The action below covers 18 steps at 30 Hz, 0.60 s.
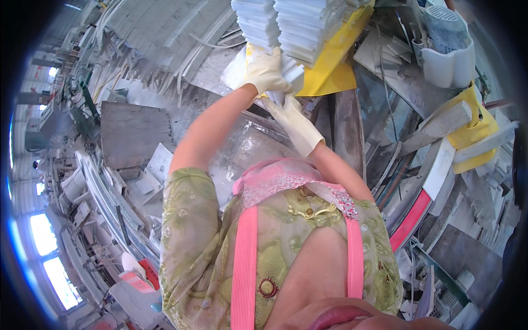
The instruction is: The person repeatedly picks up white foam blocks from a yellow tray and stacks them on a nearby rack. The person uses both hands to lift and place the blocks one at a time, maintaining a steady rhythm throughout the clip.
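Note:
My left hand, in a cream rubber glove, grips a small bundle of white slabs, perhaps stone, from above. Just below it, my right hand, gloved the same way, holds the bundle's near end; its fingertips are partly hidden under the left wrist. Directly beyond the hands rise tall stacks of thin white slabs, their edges uneven. Under and beside these stacks lies a yellow sheet, hanging over the near edge.
A grey board lies at the left. To the right stand a motor with a vented cap and a white tub-like housing. Planks rest across another yellow sheet. A pink and white strip curves along the right side.

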Tool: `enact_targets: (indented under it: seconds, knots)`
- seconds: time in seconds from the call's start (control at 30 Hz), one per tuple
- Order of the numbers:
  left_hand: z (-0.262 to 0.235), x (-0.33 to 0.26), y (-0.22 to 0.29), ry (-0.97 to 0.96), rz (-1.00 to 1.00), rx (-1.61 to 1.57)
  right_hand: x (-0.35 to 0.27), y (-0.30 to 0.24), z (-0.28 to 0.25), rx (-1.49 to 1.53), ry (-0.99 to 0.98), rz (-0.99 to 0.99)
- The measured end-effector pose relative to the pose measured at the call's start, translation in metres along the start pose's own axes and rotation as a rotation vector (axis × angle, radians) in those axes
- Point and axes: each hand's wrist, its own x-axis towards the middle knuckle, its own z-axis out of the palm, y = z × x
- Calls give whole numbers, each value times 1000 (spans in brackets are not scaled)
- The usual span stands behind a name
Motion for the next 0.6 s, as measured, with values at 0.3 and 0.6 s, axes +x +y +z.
enact_targets:
  seconds: [0.3, 0.6]
  knots:
    - [-17, 23, -62, -99, 336, 33, 28, -18, -68, 103, 212, -76]
    - [57, 5, -107, 241, 154, -1004, 99, -31, -45, 343, -170, -83]
